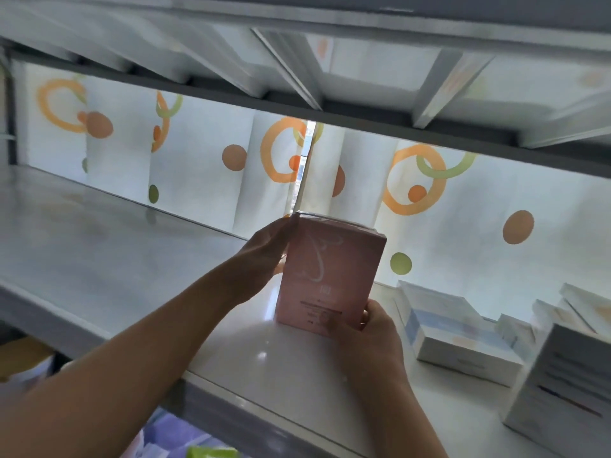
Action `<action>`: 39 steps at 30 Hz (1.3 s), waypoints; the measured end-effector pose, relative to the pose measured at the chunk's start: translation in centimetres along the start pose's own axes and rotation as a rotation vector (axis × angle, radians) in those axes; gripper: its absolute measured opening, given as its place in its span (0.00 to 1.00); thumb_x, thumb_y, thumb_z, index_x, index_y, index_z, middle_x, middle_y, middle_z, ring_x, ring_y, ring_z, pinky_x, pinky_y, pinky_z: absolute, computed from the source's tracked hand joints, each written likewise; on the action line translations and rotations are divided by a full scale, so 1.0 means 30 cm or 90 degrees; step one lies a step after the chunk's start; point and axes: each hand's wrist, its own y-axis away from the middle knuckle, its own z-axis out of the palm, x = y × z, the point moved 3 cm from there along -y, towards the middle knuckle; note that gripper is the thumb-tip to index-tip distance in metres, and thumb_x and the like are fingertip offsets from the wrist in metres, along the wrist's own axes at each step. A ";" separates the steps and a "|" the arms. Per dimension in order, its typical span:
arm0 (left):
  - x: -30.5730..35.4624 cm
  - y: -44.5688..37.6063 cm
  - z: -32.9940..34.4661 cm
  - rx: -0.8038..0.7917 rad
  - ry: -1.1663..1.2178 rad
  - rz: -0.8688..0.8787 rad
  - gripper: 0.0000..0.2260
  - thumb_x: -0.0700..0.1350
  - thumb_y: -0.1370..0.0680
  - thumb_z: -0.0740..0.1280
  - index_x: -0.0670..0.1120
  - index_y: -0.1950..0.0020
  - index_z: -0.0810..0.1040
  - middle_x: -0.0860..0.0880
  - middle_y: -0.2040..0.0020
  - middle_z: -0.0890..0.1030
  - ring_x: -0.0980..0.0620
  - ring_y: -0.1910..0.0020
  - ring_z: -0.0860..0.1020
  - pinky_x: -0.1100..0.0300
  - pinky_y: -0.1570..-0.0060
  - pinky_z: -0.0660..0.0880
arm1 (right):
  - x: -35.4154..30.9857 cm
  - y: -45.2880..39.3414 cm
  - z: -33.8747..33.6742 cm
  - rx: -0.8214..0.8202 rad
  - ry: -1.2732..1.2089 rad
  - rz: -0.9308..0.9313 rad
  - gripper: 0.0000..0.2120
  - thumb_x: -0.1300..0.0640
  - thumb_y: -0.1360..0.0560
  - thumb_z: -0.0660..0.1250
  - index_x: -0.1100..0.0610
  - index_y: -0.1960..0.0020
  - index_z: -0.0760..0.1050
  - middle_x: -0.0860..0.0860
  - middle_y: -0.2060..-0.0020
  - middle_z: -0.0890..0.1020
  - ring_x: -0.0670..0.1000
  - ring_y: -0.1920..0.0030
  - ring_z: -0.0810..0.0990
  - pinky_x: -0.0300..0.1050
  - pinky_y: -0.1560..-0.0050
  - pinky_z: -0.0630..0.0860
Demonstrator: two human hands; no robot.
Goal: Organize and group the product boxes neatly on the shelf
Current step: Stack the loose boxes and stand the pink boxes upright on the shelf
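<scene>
At the left of the frame the white shelf point(99, 259) runs bare toward the patterned curtain point(198, 153) behind it, and the left forearm reaches in from the lower left toward the centre. The left hand point(264, 256) lies flat against the upper left side of the pink box point(330, 276), fingers fairly straight and pressed along its edge, steadying rather than wrapping it. The pink box stands upright at the centre of the frame, its long axis vertical, its base resting on or just above the shelf near the front edge; I cannot tell which. Its face carries a pale looping emblem and, lower down, a dark bar with small lines of print, all too blurred to read, so no brand can be named. The right hand point(367, 328) holds the lower right corner of the box, thumb on the front face and fingers curled behind. Both hands touch the box, the left higher and the right lower. To the right, well apart from the pink box, a flat white and blue box point(463, 338) lies on the shelf, and a taller white box point(562, 385) with illegible dark lines stands at the lower right edge. Grouping likely means sliding the pink box rightward toward these.
</scene>
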 end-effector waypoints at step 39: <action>-0.041 0.213 0.013 0.368 -0.182 -0.041 0.20 0.58 0.35 0.75 0.51 0.48 0.79 0.53 0.50 0.83 0.51 0.49 0.82 0.47 0.46 0.80 | -0.016 0.019 0.004 0.085 -0.084 -0.064 0.21 0.39 0.21 0.56 0.51 0.37 0.72 0.47 0.45 0.80 0.50 0.48 0.79 0.46 0.49 0.76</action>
